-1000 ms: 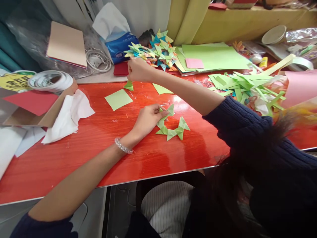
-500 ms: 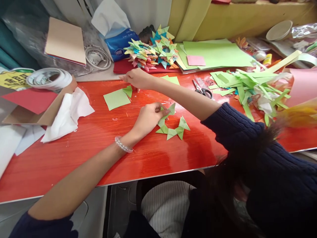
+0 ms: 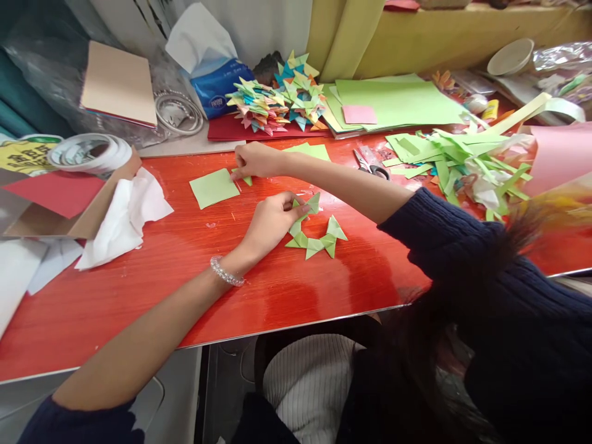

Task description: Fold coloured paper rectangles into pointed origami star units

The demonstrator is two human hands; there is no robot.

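Pinching green folded-paper arc (image 3: 314, 246), centre, in left grip (image 3: 272, 222) — presumably steadying; with right grip (image 3: 259, 160) at green paper triangle (image 3: 248, 180) — unclear whether pinching.

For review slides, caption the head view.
Left hand pinches an open green paper ring; right hand at a folded piece.

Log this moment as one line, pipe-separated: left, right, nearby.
left hand: pinches partial green paper ring | right hand: at small folded green piece, grip unclear | nearby: green square, scissors

Left hand (image 3: 272, 223) on partial green paper ring (image 3: 315, 246), right hand (image 3: 259, 160) at green triangle (image 3: 248, 180)
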